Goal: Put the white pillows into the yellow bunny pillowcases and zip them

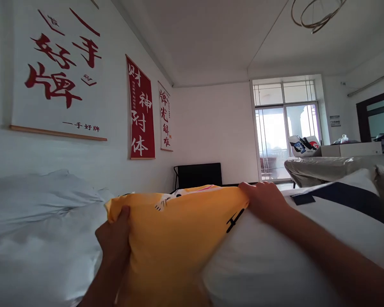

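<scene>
A yellow pillow (176, 234) with a printed cartoon face and dark marks is held up in front of me between both hands. My left hand (115, 236) is closed on its left edge, the thumb lying on the near side. At the upper right corner, my right hand (263, 198) grips the fabric with bent fingers. The far side of the pillow is mostly hidden. Beneath my right forearm lies white bedding (259, 260) with a navy band, touching or very close to the pillow. Rumpled white bedding (41, 238) fills the left side.
Hanging scrolls (141, 111) line the left wall. A black panel-like piece (200, 175) stands by the far wall. At the right, a plastic-covered surface (339, 166) carries a white box (352, 149) and a printed bag (304, 146), before a glass door (272, 136).
</scene>
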A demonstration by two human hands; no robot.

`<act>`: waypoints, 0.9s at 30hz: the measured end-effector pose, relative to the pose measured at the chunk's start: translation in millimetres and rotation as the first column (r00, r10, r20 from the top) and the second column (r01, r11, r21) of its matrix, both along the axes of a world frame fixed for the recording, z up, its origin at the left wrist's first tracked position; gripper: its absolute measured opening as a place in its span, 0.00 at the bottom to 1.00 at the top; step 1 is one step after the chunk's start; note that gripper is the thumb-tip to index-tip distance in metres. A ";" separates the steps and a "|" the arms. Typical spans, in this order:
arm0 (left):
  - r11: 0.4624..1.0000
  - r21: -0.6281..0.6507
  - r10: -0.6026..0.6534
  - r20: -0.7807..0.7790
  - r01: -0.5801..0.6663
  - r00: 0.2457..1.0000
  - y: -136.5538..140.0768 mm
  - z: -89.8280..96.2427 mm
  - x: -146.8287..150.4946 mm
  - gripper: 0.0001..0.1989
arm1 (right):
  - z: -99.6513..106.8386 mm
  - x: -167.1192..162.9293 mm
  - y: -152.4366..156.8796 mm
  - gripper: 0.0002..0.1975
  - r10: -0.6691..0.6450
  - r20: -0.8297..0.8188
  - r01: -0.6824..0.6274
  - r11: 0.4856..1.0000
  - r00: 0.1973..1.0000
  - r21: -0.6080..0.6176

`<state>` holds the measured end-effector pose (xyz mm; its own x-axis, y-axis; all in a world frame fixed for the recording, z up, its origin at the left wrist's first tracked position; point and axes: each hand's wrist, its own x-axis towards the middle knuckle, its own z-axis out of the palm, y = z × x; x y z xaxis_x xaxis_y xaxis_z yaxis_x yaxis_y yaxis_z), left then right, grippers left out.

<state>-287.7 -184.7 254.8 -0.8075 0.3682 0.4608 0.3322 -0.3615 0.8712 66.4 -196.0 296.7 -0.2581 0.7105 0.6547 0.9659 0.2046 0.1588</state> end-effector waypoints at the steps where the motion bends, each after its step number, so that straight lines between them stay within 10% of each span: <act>1: 0.997 -0.078 -0.001 -0.033 -0.001 0.999 2.6 12.9 -0.4 0.16 | 3.5 -0.6 -1.9 0.10 -0.003 0.035 0.003 1.000 0.999 -0.005; 4: 0.976 -0.205 0.017 -0.254 -0.071 0.967 19.6 39.0 8.1 0.16 | -4.4 -0.5 11.1 0.09 -0.043 0.072 0.045 0.999 0.996 -0.026; 7: 0.983 -0.120 0.070 -0.461 -0.140 0.885 33.7 20.7 37.5 0.11 | -38.6 -3.5 41.1 0.09 -0.055 0.052 0.055 0.998 0.997 -0.014; 9: 0.987 0.106 0.158 -0.719 -0.119 0.677 27.1 -17.3 70.5 0.13 | -65.7 -10.7 62.2 0.10 -0.022 0.051 0.020 0.999 0.998 0.039; 11: 0.939 0.307 0.249 -0.918 0.154 0.310 10.7 -64.2 110.0 0.13 | -86.2 -21.4 81.3 0.13 0.021 0.079 -0.029 0.995 0.997 0.095; 15: 0.970 -0.011 -0.007 -1.000 0.243 -0.018 -2.8 -131.3 178.1 0.17 | -100.1 -35.7 107.0 0.15 0.076 0.144 -0.095 0.987 0.987 0.130; 21: 0.949 -0.304 -0.314 -0.940 0.087 0.136 35.9 -137.4 207.5 0.31 | -99.6 -21.5 110.9 0.12 0.168 0.105 -0.180 0.977 0.980 0.117; 27: 0.927 -0.375 -0.372 -0.902 0.032 0.220 46.1 -148.7 202.5 0.29 | -110.6 -32.6 121.5 0.15 0.399 -0.458 -0.438 0.899 0.795 0.023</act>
